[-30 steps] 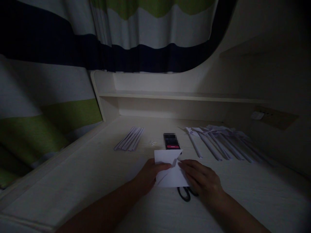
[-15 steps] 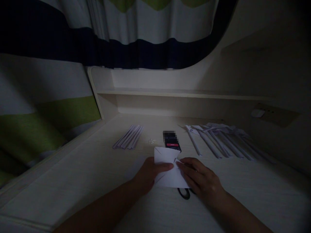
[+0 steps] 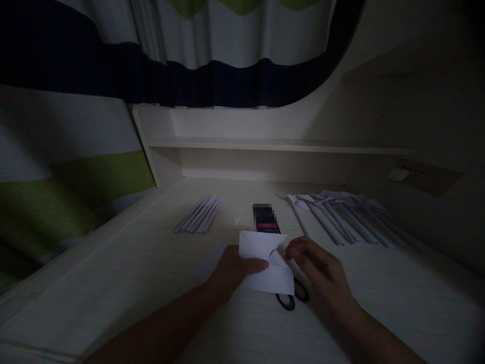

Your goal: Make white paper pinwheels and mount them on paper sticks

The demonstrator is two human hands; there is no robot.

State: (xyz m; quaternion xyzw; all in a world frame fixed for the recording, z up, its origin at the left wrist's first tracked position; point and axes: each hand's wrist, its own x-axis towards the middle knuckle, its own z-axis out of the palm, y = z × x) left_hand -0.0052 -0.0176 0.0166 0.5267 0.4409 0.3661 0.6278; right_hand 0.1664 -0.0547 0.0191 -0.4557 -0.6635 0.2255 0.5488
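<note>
A folded sheet of white paper (image 3: 261, 278) is held up over the desk, with creases and a small flap near its right edge. My left hand (image 3: 233, 270) grips it from the left, thumb lying across the front and fingers hidden behind. Just right of the paper is my right hand (image 3: 316, 265), its fingers bent and close together; what they hold, if anything, is hidden. Below the paper, the black handle loops of scissors (image 3: 287, 303) show on the desk; their blades are out of sight. A phone (image 3: 266, 217) lies behind the paper.
Several narrow folded paper strips (image 3: 199, 215) lie at left. Several paper sticks with folded tops (image 3: 337, 222) lie at right. Small white bits (image 3: 235, 221) sit left of the phone. A shelf (image 3: 265, 145) runs along the back; a curtain (image 3: 102, 167) hangs at left.
My right hand has come off the paper's face and shifted slightly right and up. More of the flap and the scissor handles shows. My left hand keeps its hold.
</note>
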